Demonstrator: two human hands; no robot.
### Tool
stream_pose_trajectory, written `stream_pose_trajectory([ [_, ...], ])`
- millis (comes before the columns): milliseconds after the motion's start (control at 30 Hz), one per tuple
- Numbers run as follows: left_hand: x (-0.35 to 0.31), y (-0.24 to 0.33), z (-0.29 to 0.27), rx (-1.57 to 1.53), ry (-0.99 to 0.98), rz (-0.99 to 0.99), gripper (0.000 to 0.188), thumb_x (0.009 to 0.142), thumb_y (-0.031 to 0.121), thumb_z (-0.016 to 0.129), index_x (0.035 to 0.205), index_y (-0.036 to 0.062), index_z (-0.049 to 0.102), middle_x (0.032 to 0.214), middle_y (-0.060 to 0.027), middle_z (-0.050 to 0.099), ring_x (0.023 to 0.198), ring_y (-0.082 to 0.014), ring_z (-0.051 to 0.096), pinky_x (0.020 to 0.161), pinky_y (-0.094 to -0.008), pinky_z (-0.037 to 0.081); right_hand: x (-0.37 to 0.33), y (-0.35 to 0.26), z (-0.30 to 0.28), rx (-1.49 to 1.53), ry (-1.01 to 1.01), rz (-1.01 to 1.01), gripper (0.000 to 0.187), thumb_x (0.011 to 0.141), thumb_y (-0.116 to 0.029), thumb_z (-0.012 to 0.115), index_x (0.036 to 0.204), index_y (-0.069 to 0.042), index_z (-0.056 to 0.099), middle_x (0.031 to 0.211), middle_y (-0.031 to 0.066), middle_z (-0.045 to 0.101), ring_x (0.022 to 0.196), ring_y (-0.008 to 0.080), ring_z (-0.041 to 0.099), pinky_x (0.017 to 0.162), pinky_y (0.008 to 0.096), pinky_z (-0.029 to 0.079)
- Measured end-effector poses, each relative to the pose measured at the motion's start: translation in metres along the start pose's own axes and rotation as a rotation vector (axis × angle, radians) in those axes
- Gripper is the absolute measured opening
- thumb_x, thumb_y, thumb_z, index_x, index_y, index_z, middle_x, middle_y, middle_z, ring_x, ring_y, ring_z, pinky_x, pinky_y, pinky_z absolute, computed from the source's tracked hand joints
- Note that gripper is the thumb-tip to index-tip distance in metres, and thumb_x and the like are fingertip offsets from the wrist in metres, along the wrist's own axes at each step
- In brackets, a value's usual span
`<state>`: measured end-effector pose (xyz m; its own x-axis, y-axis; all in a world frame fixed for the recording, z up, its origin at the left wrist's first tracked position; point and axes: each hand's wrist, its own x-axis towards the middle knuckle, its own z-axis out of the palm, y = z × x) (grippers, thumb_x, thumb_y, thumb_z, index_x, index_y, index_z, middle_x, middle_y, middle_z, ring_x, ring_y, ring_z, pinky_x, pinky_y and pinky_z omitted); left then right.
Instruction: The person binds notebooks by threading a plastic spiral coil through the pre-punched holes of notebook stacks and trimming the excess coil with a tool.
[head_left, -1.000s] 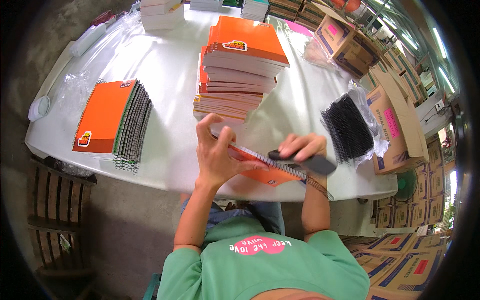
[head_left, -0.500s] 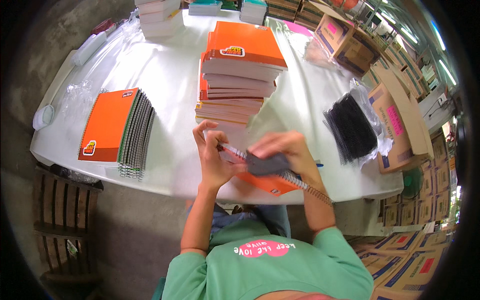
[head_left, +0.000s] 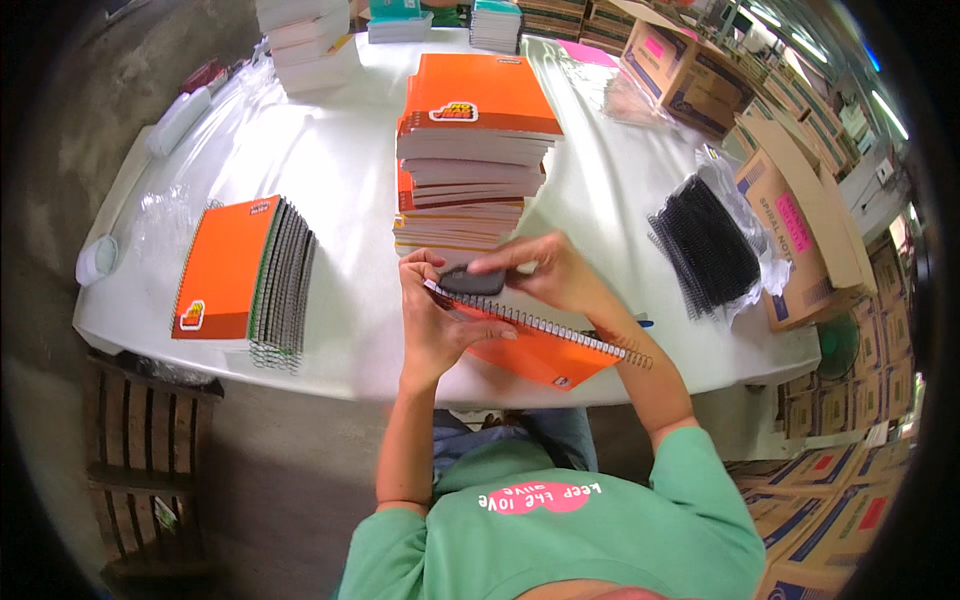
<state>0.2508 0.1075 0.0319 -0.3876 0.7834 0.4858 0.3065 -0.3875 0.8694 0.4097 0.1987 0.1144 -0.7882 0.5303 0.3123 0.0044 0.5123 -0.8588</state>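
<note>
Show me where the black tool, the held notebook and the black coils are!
Black tool (head_left: 478, 281): head view, on its dark body.
Held notebook (head_left: 552, 354): head view, on its orange cover.
Black coils (head_left: 708, 247): head view, middle of the pile.

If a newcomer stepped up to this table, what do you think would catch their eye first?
Probably the tall stack of orange-covered books in the middle of the white table. Just in front of it, the left hand holds an orange notebook with a wire spiral along its edge, and the right hand holds a dark tool near the spiral's left end. Black coils lie to the right.
</note>
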Motion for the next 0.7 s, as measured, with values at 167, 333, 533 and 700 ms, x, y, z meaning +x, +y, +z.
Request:
stream_pose_trajectory([
  [167,0.005,0.003,-0.006,0.021,-0.040,0.169,0.093,0.032,0.035,0.094,0.092,0.0065,0.029,0.102,-0.0095,0.035,0.098,-0.0235,0.042,0.086,-0.0339,0.040,0.004,-0.016,0.017,-0.099,-0.055,-0.240,0.040,0.068,0.012,0.061,0.103,-0.006,0.070,0.094,0.0117,0.070,0.086,0.0135,0.065,0.078,0.0261,0.051],
  [333,-0.003,0.004,0.002,-0.256,0.075,0.038,0.067,0.060,0.031,0.087,0.095,0.0057,0.036,0.098,-0.0042,0.038,0.085,-0.0125,0.042,0.068,-0.0237,0.042,-0.013,0.008,-0.008,-0.331,0.234,-0.067,0.045,0.065,0.012,0.057,0.101,-0.010,0.070,0.096,0.0119,0.068,0.088,0.0239,0.065,0.077,0.0308,0.051],
  [533,-0.008,0.017,-0.007,-0.295,0.023,-0.002,0.029,0.092,0.027,0.058,0.078,0.0038,0.049,0.080,-0.0009,0.047,0.065,-0.0071,0.041,0.058,-0.0210,0.039,-0.108,0.085,-0.097,-0.965,0.431,0.466,0.050,0.073,-0.003,0.062,0.122,-0.016,0.058,0.124,0.0118,0.054,0.118,0.0297,0.048,0.098,0.0436,0.038],
  [700,-0.017,0.031,0.003,-0.232,0.290,0.007,0.016,0.086,0.014,0.065,0.083,0.0009,0.057,0.085,-0.0029,0.051,0.069,-0.0078,0.048,0.053,-0.0189,0.043,-0.161,0.038,-0.049,-0.782,0.306,0.499,0.068,0.079,-0.024,0.067,0.140,-0.020,0.037,0.144,0.0108,0.032,0.135,0.0356,0.025,0.104,0.0603,0.022],
])
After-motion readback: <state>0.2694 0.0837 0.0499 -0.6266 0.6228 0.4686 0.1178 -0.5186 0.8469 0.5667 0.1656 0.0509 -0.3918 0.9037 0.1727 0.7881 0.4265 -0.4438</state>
